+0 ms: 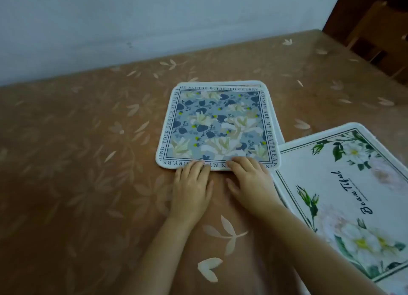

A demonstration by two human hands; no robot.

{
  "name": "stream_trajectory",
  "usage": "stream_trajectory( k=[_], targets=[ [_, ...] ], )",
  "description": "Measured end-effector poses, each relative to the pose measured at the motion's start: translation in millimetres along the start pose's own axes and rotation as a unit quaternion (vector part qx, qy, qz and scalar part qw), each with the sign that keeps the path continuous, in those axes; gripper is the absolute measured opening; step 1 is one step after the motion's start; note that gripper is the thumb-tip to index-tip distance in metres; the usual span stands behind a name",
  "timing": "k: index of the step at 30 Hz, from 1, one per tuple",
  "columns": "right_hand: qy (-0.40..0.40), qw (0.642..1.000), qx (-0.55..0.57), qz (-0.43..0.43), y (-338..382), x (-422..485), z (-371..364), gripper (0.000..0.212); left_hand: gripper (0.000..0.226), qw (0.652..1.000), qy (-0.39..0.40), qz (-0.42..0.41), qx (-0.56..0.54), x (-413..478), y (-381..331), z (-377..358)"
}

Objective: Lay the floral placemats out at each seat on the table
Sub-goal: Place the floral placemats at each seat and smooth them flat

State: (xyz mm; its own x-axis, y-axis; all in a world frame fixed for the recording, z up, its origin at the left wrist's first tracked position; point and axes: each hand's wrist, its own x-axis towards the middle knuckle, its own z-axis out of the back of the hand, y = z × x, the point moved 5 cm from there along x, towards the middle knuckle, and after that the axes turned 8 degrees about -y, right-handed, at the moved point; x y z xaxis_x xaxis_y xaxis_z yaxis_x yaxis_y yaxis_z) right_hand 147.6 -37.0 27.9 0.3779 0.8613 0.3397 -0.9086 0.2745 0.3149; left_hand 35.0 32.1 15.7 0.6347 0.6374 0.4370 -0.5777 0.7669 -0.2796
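Note:
A square blue floral placemat with a lettered white border lies on the table, on top of at least one more mat whose edge peeks out at its far and right sides. My left hand rests flat with fingertips on the mat's near edge. My right hand lies beside it, fingers on the same near edge, thumb on the tablecloth. Neither hand grips anything. A larger white placemat with green leaves, white flowers and black script lies to the right, its corner touching the blue mat's near right corner.
The table wears a brown cloth with a pale leaf pattern. A pale wall runs along the table's far edge. A wooden chair stands at the far right corner.

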Motion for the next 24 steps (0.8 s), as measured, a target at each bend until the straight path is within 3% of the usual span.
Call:
stream_trajectory(
  k=[10, 24],
  targets=[
    [-0.050, 0.998, 0.017, 0.018, -11.7, 15.0, -13.3, 0.030, 0.035, 0.996, -0.031, 0.012, -0.080, 19.8, 10.2, -17.0],
    [-0.019, 0.999, 0.034, 0.020, -1.9, 20.7, 2.6, 0.014, 0.019, 0.980, -0.056, 0.078, -0.172, 27.7, 12.0, 4.0]
  ],
)
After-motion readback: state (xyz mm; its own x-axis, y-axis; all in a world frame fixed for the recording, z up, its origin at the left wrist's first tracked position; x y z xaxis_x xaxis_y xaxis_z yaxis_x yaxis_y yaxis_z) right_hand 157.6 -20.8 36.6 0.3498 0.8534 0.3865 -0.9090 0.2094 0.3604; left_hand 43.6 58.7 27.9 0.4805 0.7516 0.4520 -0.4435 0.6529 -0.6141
